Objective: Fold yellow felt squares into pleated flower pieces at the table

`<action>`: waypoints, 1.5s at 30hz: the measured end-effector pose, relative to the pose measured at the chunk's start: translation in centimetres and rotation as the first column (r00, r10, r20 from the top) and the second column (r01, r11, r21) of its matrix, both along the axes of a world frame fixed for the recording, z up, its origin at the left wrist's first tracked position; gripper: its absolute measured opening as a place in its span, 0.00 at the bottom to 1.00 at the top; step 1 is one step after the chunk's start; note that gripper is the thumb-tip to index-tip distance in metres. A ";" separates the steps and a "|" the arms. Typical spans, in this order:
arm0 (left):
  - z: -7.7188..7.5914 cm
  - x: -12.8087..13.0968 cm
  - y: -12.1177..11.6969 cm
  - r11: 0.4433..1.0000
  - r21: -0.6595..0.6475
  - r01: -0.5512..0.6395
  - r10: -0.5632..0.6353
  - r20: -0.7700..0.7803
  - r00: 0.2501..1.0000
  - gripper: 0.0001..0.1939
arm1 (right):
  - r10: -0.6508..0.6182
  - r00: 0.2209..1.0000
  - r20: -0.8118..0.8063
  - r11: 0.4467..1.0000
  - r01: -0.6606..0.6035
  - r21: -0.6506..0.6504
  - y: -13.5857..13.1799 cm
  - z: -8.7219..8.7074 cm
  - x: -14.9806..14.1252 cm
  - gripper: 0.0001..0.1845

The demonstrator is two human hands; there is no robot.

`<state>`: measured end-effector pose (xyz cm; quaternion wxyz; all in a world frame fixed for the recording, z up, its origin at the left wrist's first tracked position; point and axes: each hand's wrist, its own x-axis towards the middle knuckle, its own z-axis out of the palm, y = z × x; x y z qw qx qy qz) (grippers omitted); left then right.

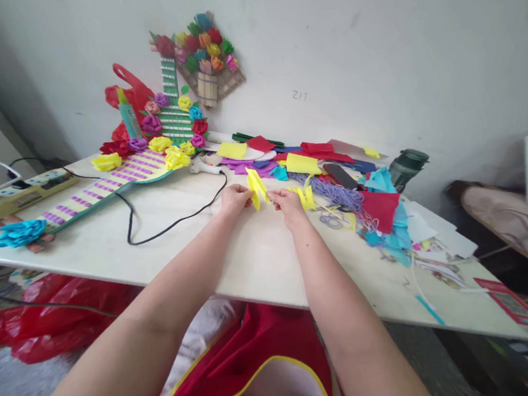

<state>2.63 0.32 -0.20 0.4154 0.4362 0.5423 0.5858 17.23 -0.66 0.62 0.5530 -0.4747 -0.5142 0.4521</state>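
Over the middle of the white table [267,255], a folded piece of yellow crepe paper [254,187] stretches between my two hands, its strips spread in a V. My left hand [235,200] pinches its left side. On the other side my right hand [288,202] has thumb and finger closed on the right edge. Just beyond my right hand lie more yellow paper scraps [309,198]. Behind them is a tangle of purple yarn [338,195].
Left stands a guitar-shaped craft [103,189] with paper flowers, beside a glue gun [205,167] and its black cord [160,227]. Coloured paper sheets [303,164], a phone [340,175] and a dark bottle [408,167] line the back. A power strip [21,196] sits far left.
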 end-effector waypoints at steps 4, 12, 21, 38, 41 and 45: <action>-0.2 0.0 0.2 1.000 0.006 0.010 -0.010 0.038 0.999 0.07 | 0.005 0.998 0.069 1.000 -0.006 0.009 -0.2 -0.2 -0.4 0.09; -0.2 0.0 -0.1 0.999 0.010 0.048 -0.048 0.110 0.993 0.07 | -0.109 0.925 0.363 0.990 0.068 0.124 0.5 -1.2 -0.5 0.07; 0.1 0.2 -0.4 0.997 0.015 0.076 -0.077 0.121 0.990 0.07 | -0.221 0.754 0.619 0.972 0.113 0.208 -0.1 -0.6 -0.7 0.08; 0.5 0.3 -0.8 0.983 0.051 0.178 -0.184 0.198 0.963 0.08 | -0.245 0.622 0.744 0.969 0.141 0.202 -0.7 0.0 -1.0 0.06; 0.4 0.3 -0.8 0.977 0.055 0.206 -0.213 0.218 0.953 0.09 | -0.249 0.625 0.740 0.968 0.136 0.211 -0.7 -0.1 -1.0 0.05; 0.4 0.2 -0.6 0.972 0.046 0.229 -0.233 0.249 0.940 0.12 | -0.242 0.629 0.739 0.970 0.130 0.207 -0.6 -0.1 -1.0 0.05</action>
